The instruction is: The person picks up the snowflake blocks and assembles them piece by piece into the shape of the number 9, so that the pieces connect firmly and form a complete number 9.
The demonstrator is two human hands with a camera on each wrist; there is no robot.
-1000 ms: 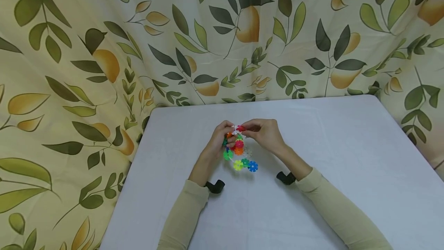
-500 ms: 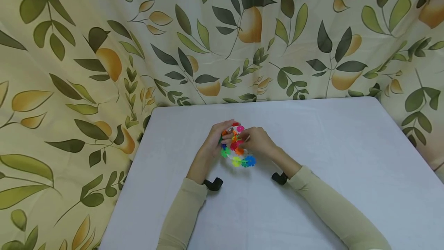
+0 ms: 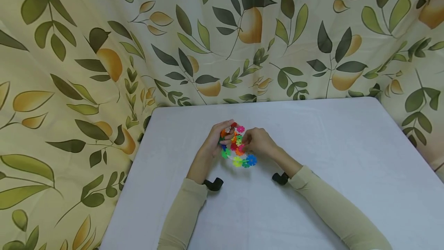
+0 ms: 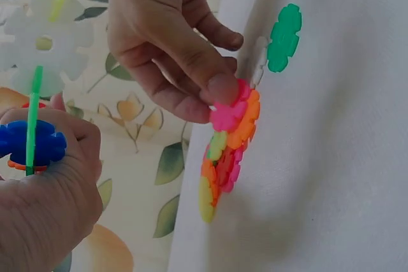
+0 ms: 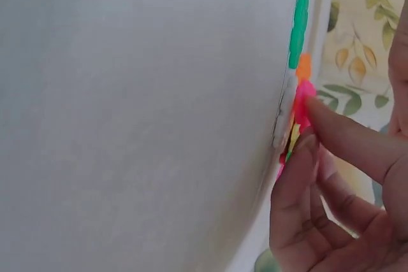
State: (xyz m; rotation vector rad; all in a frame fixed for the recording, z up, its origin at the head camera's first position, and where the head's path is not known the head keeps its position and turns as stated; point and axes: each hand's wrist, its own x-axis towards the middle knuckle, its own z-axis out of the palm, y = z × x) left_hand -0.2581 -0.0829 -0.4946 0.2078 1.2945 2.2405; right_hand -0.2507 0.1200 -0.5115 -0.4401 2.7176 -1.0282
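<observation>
A curved chain of colourful notched plastic discs [image 3: 237, 161] hangs between the hands in the head view. My left hand [image 3: 210, 142] grips its left part, where a blue disc [image 4: 44, 141] shows against the hand in the left wrist view. With thumb and finger my right hand [image 3: 260, 141] pinches a pink disc [image 5: 305, 101] at the chain's right side. An orange disc [image 4: 245, 122] lies right beside the pink one. A green disc [image 4: 284, 37] and a clear disc [image 4: 258, 62] appear further along. My fingers hide some of the joints.
The white table [image 3: 312, 134] spreads below both hands. A leaf-patterned curtain [image 3: 222, 49] stands behind it and on the sides. Black wrist mounts [image 3: 213, 184] sit at both wrists.
My right hand has left the red disc at the top of the chain and come down to the pink disc on its right side. The left hand keeps its grip, nearly still.
</observation>
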